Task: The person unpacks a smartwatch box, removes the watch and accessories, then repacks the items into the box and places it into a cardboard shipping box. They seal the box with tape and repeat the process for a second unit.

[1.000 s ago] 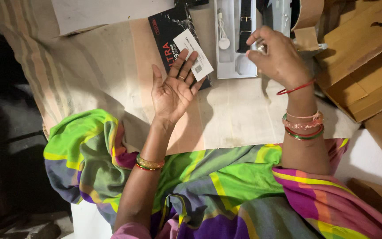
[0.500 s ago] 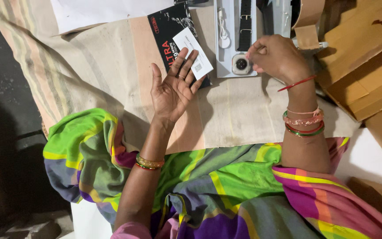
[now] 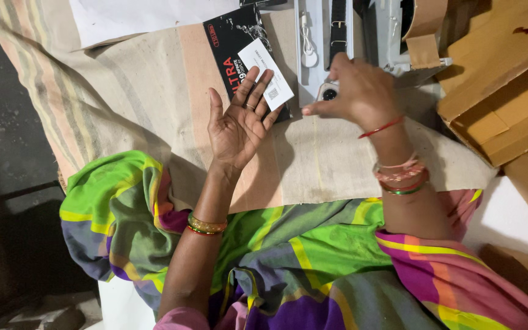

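Observation:
My left hand lies palm up on the cloth with its fingers apart and nothing in it. Its fingertips rest against a white card, which sits on a black box. My right hand reaches onto the near end of a grey tray. Its fingers curl over a round watch body and the thumb points left along the tray's edge. A black strap and a white charging cable lie farther up in the tray.
A striped beige cloth covers the work surface. Beyond it are a white sheet, a second grey tray with a brown cardboard piece and cardboard boxes at the right. Colourful fabric covers my lap.
My right hand has come down and to the left, from above the tray's right side onto the watch body. My left hand has stayed palm up by the card.

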